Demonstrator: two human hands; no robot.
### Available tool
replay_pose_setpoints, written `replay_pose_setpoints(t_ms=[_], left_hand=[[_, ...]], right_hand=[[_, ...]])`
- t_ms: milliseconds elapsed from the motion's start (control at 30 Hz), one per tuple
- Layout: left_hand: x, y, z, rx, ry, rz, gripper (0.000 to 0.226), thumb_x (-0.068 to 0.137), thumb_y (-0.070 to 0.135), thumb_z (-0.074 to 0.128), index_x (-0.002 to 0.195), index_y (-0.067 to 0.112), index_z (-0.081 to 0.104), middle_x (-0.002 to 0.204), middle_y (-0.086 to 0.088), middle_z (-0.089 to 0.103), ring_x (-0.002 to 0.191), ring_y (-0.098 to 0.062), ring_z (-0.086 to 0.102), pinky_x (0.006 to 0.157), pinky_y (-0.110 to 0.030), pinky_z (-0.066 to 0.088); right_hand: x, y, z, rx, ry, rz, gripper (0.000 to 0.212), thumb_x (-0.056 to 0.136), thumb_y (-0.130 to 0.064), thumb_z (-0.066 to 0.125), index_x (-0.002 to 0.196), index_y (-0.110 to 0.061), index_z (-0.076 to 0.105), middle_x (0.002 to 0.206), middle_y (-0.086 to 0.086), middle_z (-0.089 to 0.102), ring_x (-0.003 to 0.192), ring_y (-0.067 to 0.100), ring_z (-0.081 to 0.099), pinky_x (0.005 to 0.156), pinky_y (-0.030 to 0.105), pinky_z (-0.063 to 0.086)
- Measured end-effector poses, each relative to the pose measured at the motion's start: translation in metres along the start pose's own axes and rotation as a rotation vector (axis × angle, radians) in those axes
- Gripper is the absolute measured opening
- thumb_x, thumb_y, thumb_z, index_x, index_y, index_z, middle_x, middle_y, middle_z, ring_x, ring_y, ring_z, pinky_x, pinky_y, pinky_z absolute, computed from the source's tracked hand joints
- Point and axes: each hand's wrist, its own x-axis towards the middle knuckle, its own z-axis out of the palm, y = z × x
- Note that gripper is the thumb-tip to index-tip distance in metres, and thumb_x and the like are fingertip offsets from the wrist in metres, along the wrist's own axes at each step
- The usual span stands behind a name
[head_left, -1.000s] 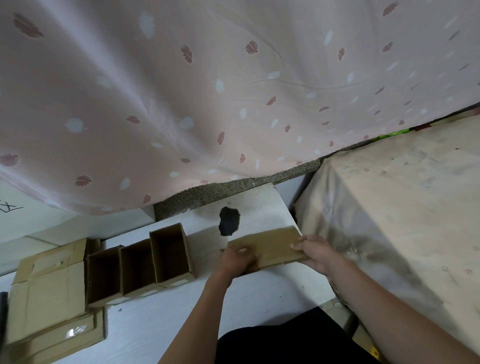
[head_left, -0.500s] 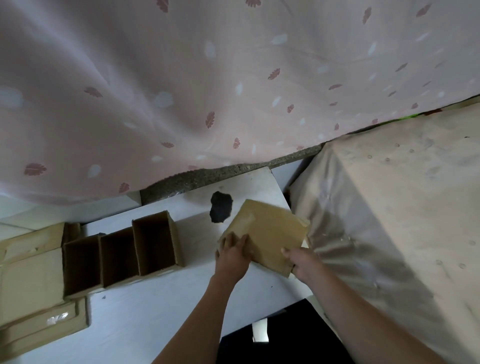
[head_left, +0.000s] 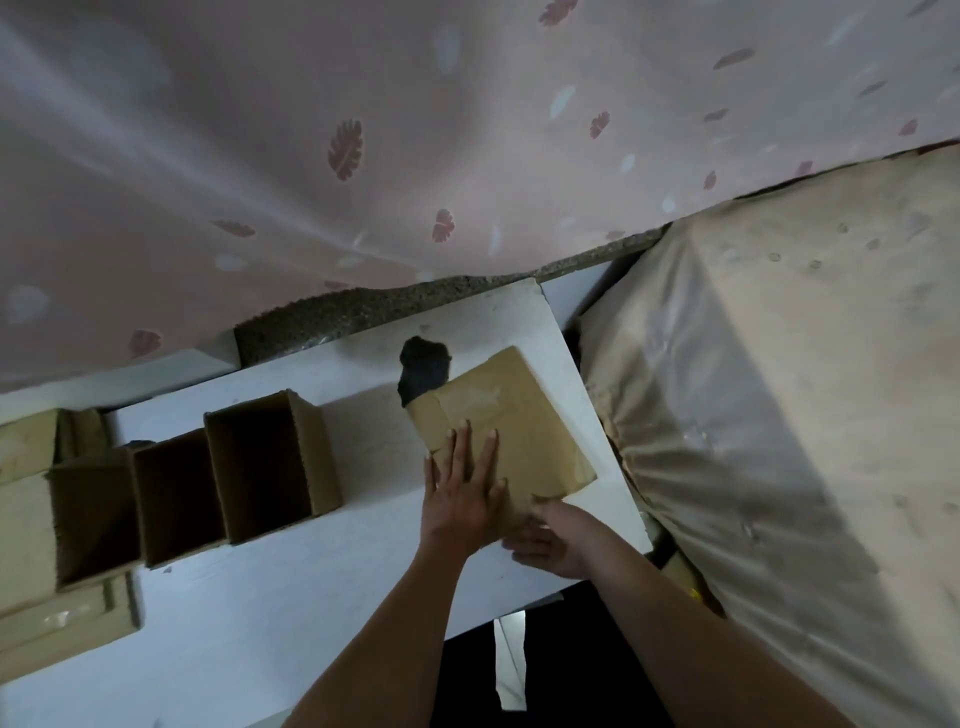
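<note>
A flat folded cardboard box (head_left: 511, 415) with clear tape on it lies on the white table (head_left: 291, 613), near the table's right end. My left hand (head_left: 465, 493) presses on its near left part with straight, spread fingers. My right hand (head_left: 553, 538) sits at the box's near edge, fingers pointing left and reaching under my left hand; whether it grips the cardboard is hidden.
Three open cardboard boxes (head_left: 260, 467) stand in a row on the table's left half, with flat cardboard (head_left: 57, 629) beside them. A dark hole (head_left: 423, 371) marks the tabletop behind the flat box. A pink patterned curtain (head_left: 363, 156) hangs behind; a covered block (head_left: 805, 415) stands right.
The flat box was held tilted above the table by both hands; it has turned and come down flat. My left hand has spread out on top of it.
</note>
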Motion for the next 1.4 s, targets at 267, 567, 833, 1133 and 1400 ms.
replay_pose_setpoints(t_ms=[267,567,833,1133,1400], left_hand=[[0.022,-0.031,-0.001,0.192,0.053,0.352,0.063,0.105,0.056,0.02,0.16,0.035,0.001,0.167,-0.007,-0.017,0.154,-0.027,-0.012,0.123,-0.056,0.004],[0.03,0.013,0.022,0.016,0.219,-0.007,0.062,0.108,0.039,0.017,0.16,0.011,-0.001,0.168,-0.008,-0.009,0.155,-0.022,-0.01,0.126,-0.047,0.006],[0.037,0.014,0.038,0.008,0.311,-0.02,0.062,0.106,0.039,0.02,0.161,0.011,0.011,0.169,-0.008,0.002,0.156,-0.021,-0.002,0.126,-0.047,0.009],[0.034,0.022,0.027,0.012,0.294,-0.041,0.063,0.105,0.042,0.013,0.16,0.011,0.015,0.168,-0.008,0.006,0.155,-0.02,-0.004,0.126,-0.048,0.008],[0.028,0.059,-0.019,-0.16,0.091,-0.52,0.078,0.095,0.04,0.059,0.153,0.053,0.009,0.154,-0.017,0.015,0.129,-0.041,0.033,0.104,-0.052,0.038]], right_hand=[[0.006,-0.019,-0.007,-1.239,0.637,-1.032,0.027,0.098,-0.026,0.048,0.118,-0.011,0.056,0.122,0.009,0.057,0.113,0.028,0.055,0.084,0.034,0.046],[0.066,-0.029,0.002,-1.531,0.71,-1.143,0.069,0.105,-0.041,0.021,0.158,-0.004,-0.001,0.166,0.011,-0.007,0.154,0.024,-0.005,0.125,0.045,0.012],[0.095,-0.02,-0.002,-1.485,0.79,-1.278,0.067,0.106,-0.046,0.014,0.158,-0.004,0.009,0.167,0.012,0.002,0.154,0.024,0.003,0.124,0.047,0.014],[0.092,-0.019,-0.002,-1.442,0.766,-1.308,0.06,0.107,-0.039,0.013,0.157,-0.006,0.018,0.166,0.01,0.011,0.154,0.023,0.006,0.123,0.049,0.019],[0.044,-0.014,0.023,-0.921,0.989,-0.825,0.066,0.095,-0.024,0.061,0.15,-0.002,0.031,0.144,0.027,0.042,0.13,0.043,0.046,0.11,0.051,0.036]])
